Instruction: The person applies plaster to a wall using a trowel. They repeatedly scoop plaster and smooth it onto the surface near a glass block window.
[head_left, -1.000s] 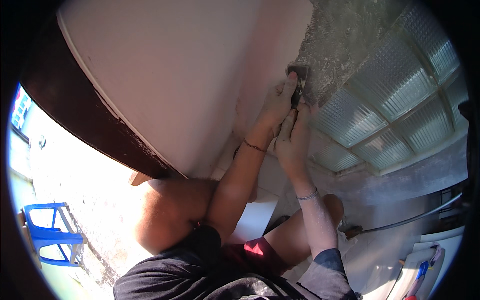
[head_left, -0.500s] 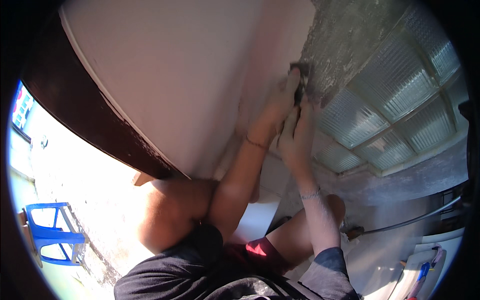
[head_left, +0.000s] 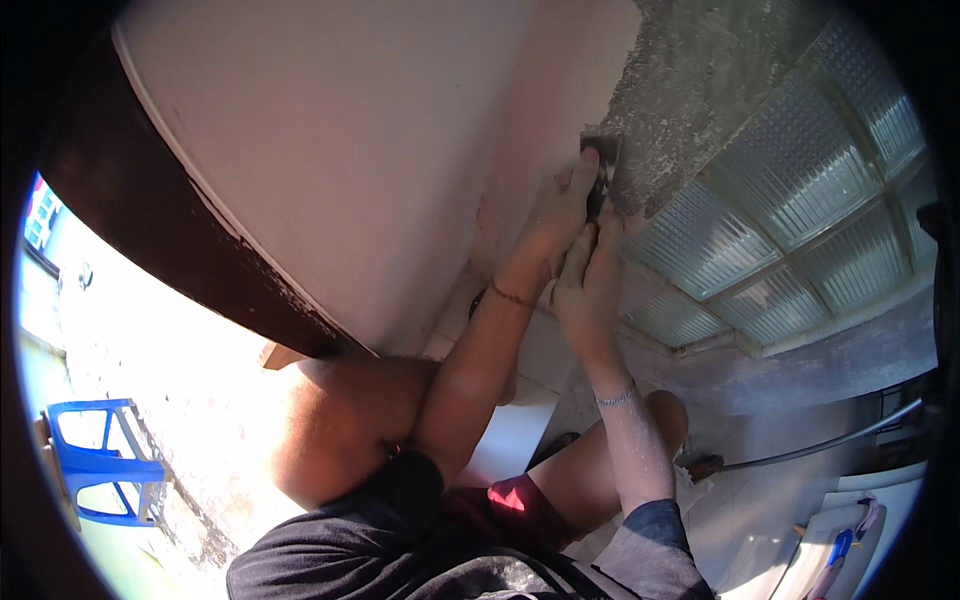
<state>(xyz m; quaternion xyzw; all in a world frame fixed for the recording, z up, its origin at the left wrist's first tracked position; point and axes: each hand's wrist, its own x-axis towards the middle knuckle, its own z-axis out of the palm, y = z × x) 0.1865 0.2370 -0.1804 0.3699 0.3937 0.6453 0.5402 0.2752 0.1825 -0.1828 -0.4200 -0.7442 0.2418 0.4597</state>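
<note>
Pale plastered wall (head_left: 330, 150) fills the upper frame; both hands, left hand (head_left: 553, 215) and right hand (head_left: 590, 280), have fingers closed on a dark flat metal scraper (head_left: 600, 170) at upper right, beside rough grey cement (head_left: 700, 90).

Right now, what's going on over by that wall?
A person is crouched close to a wall, both hands raised to it. The left hand and right hand together press a small dark scraper-like tool against the wall, right where smooth pale plaster meets rough grey cement. Glass blocks sit just to the right. A blue plastic stool stands off to the left.
</note>
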